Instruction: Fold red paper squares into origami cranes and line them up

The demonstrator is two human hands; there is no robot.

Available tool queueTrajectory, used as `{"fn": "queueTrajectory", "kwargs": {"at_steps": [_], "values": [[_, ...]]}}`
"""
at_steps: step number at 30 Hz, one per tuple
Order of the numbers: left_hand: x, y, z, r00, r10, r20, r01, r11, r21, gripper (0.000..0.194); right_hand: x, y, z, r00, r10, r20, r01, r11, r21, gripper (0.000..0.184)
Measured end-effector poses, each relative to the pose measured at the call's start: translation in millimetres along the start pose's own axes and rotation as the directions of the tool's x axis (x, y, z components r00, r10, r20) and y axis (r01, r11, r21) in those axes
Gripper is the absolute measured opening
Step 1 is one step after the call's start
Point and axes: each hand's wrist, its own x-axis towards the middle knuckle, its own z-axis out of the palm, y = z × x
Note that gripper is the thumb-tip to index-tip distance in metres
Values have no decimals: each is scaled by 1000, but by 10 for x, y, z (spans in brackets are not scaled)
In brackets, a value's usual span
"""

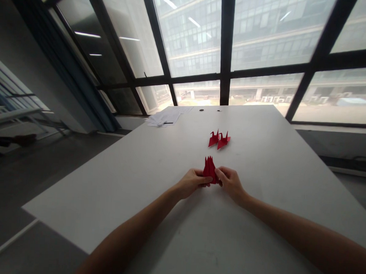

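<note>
Between my hands is a folded red paper [209, 169], held up just over the white table with several narrow points standing at its top. My left hand [193, 181] pinches its lower left part, the thumb lying across the front. My right hand [229, 181] is closed at its right edge, thumb and forefinger against the paper; the other fingers are partly hidden behind. Two finished red paper cranes [213, 139] stand side by side farther back, the right-hand crane [223, 140] touching or nearly touching its neighbour.
The white table [132, 167] reaches toward the big windows [194, 39]. A loose pile of white papers [164, 116] with a dark pen-like object [168, 122] lies at its far left. Two small dark spots sit near the far edge. A blue curtain [61, 61] hangs at left.
</note>
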Motion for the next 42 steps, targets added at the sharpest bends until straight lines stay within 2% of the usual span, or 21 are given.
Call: {"fn": "queueTrajectory", "kwargs": {"at_steps": [9, 14, 21, 28, 35, 39, 42], "values": [[-16, 4, 94, 996, 81, -37, -79, 996, 51, 32, -5, -26, -38, 999, -35, -17, 35, 999, 8, 33], [-7, 14, 102, 988, 122, -93, -115, 990, 79, 37, 4, -29, -49, 1000, -15, 19, 14, 998, 54, 25], [24, -30, 70, 982, 133, -131, -128, 991, 46, 38, 37, -16, -72, 999, 25, 45, -29, 997, 76, 35], [20, -25, 110, 984, 124, -129, -121, 992, 30, 32, 24, 7, -67, 999, 50, -12, -49, 996, 68, 33], [-3, -23, 141, 984, 127, -121, -126, 992, 23, 35, 30, 10, -67, 999, 46, 16, -47, 996, 79, 28], [6, -22, 152, 982, 136, -135, -132, 991, 37, 36, 31, 28, -66, 999, 44, 2, -44, 995, 92, 30], [16, -32, 138, 986, 135, -101, -128, 989, 76, 34, 48, 23, -86, 999, 49, -18, -47, 994, 102, 34]]}}
